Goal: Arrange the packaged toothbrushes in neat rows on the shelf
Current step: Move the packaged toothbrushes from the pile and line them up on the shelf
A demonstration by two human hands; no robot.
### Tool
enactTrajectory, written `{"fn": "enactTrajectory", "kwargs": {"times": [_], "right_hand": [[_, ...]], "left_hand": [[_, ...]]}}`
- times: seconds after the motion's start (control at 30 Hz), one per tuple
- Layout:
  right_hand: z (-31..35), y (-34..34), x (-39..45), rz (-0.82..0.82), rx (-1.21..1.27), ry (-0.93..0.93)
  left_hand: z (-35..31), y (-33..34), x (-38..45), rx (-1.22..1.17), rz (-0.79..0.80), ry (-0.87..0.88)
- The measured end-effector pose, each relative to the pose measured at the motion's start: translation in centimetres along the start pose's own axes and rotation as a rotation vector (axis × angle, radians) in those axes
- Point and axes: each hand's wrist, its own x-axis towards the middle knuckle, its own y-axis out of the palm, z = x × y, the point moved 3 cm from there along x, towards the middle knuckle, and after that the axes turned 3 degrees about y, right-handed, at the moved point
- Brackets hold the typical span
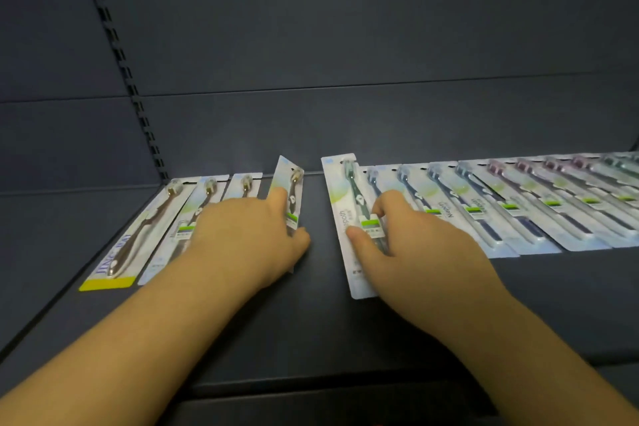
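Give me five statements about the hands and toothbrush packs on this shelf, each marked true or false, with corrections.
1. The left hand holds a tilted pack raised on one edge. True.
2. The right hand is lifted clear of every pack. False: its grip is on the green-brush pack.
3. A yellow-ended pack lies at the far left. True.
4. Bare shelf shows between the two hands. True.
5. The packs on the right stand upright. False: they lie flat, overlapping.

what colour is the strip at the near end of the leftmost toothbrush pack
Yellow. The strip on the leftmost pack shows best in the head view.
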Motion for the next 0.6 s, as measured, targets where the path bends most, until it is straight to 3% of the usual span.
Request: {"fn": "enactTrajectory", "kwargs": {"times": [0.17, 0.6], "right_hand": [[-0.6, 0.2, 0.4, -0.050, 0.006, -0.067], [-0.7, 0.5, 0.3, -0.031, 0.073, -0.098]], "left_hand": [[-0.2, 0.7, 0.1, 0.174, -0.156, -0.003], [-0.3, 1.3, 0.0, 0.216, -0.124, 0.003]]}}
